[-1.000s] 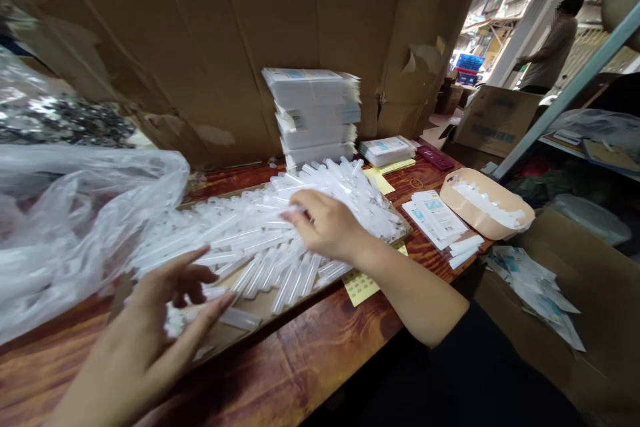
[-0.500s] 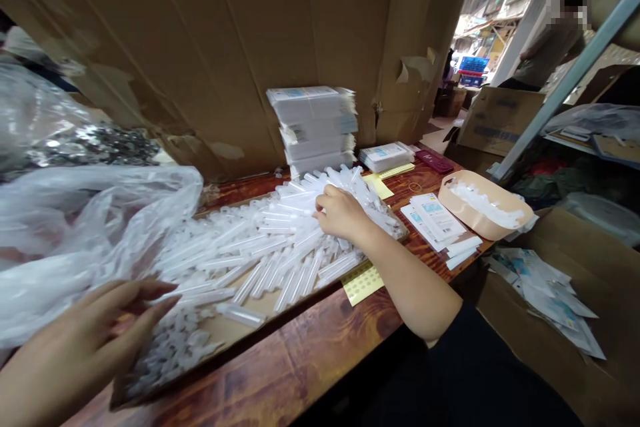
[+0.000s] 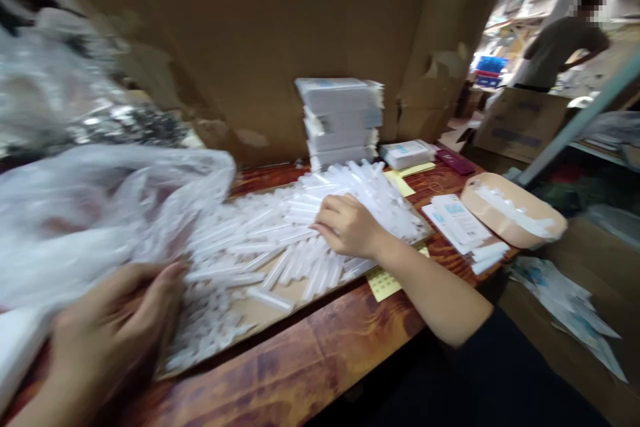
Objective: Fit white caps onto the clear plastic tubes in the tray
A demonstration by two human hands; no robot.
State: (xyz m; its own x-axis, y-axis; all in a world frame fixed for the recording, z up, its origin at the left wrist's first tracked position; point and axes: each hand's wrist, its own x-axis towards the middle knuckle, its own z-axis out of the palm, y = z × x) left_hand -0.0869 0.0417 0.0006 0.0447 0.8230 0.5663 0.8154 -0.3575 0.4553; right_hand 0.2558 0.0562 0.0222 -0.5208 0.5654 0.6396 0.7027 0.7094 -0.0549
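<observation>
Many clear plastic tubes [image 3: 295,267] lie heaped in a shallow cardboard tray [image 3: 245,337]. My right hand [image 3: 350,227] is over the heap, its thumb and fingers pinched together against the tube ends. What lies between those fingertips is hidden. At the tray's left end, small whitish plastic pieces [image 3: 200,330] are spread out. Beside them is my left hand [image 3: 115,327], blurred, with thumb and index finger brought together at the tray's edge. Anything in that pinch is too small to make out.
A large clear plastic bag [image 3: 115,207] bulges at the left. Stacked printed packets [image 3: 343,123] stand behind the tubes. To the right are loose printed cards [image 3: 457,221], yellow sticker sheets [image 3: 385,285] and a peach bin [image 3: 515,227]. A person [image 3: 563,47] stands in the background.
The view has swung left. My right hand has shifted left and toward me over the tubes. My left hand has drawn left from the small pieces, and its thumb and index finger have closed together.
</observation>
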